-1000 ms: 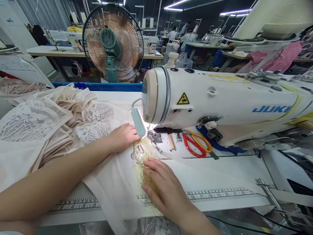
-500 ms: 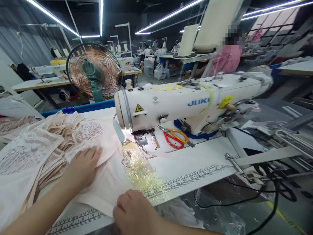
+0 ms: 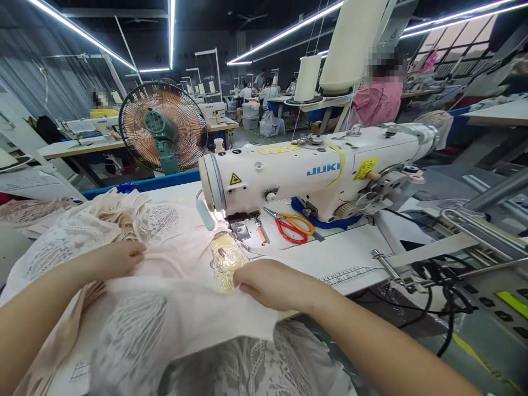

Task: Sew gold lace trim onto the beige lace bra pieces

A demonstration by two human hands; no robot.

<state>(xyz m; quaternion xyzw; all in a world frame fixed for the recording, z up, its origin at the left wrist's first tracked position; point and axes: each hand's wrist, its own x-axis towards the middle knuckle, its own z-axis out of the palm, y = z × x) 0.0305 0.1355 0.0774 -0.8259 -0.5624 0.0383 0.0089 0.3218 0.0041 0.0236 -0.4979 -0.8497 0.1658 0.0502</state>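
Near edge: lace cloth point(image 3: 247, 368) hangs over the near side of the table point(image 3: 355, 256), under my forearms.
Fabric panel: pale sheer fabric panel point(image 3: 177, 308) is spread flat across the near-left table, between my two hands.
Right hand: my right hand point(image 3: 270, 286) is palm down, with fingers and thumb pinched on the panel's right edge.
Left hand: my left hand point(image 3: 113, 258) is open and flat, pressing the panel's far-left part. It's well apart from the right hand.
Shiny patch: yellowish glossy patch point(image 3: 225, 258) lies just beyond my right fingertips, running to the needle area.
Lace stack: lace pieces point(image 3: 82, 231) are piled left, touching my left hand's far side.
Machine: white JUKI sewing machine point(image 3: 313, 170) sits far right of the panel, with its lamp lit over the patch.
Scissors: red and orange scissors point(image 3: 292, 226) lie on the machine bed, right of the needle.
Fan: standing fan point(image 3: 163, 127) is behind the table, far left.
Far: person in pink point(image 3: 377, 102) sits beyond the thread cones point(image 3: 350, 47).
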